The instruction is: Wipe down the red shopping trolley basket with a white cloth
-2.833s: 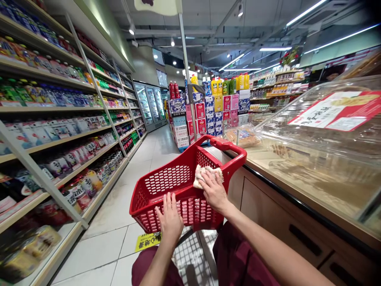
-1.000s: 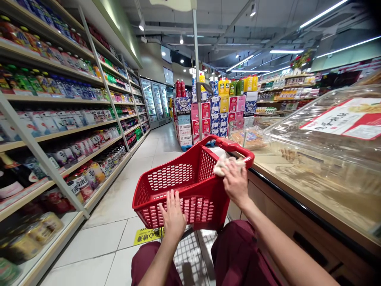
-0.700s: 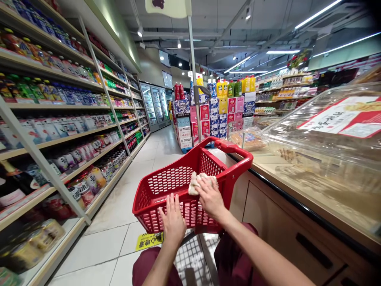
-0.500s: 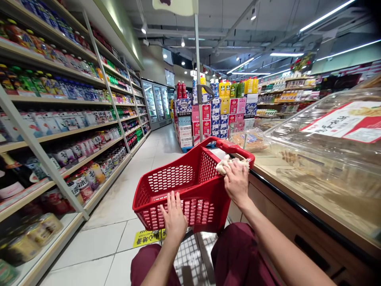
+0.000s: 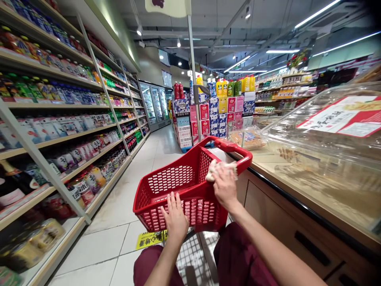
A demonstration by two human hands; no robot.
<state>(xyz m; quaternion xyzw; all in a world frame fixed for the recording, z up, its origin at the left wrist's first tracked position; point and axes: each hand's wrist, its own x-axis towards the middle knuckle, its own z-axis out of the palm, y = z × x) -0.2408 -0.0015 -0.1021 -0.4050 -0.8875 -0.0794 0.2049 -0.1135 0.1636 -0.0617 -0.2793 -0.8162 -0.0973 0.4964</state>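
In front of my knees stands a red plastic shopping cart (image 5: 166, 178) with perforated sides and a curved red handle (image 5: 235, 149). Fingers outstretched, my left hand (image 5: 175, 218) rests against the near side wall of the basket. My right hand (image 5: 224, 188) presses a crumpled whitish cloth (image 5: 216, 171) onto the top rim at the handle end. Part of the cloth is hidden under the fingers. The inside of the basket that shows holds no goods.
Drink shelves (image 5: 59, 105) line the left side of the aisle. At right is a wooden display counter (image 5: 268, 206) with clear plastic covers (image 5: 324, 135). Stacked drink cartons (image 5: 205, 119) stand ahead by a metal pole (image 5: 192, 51). A yellow floor sign (image 5: 150, 239) lies under the cart.
My right hand has moved the cloth left along the rim, away from the handle's outer corner. My left hand stays at the basket side. The view has shifted slightly.
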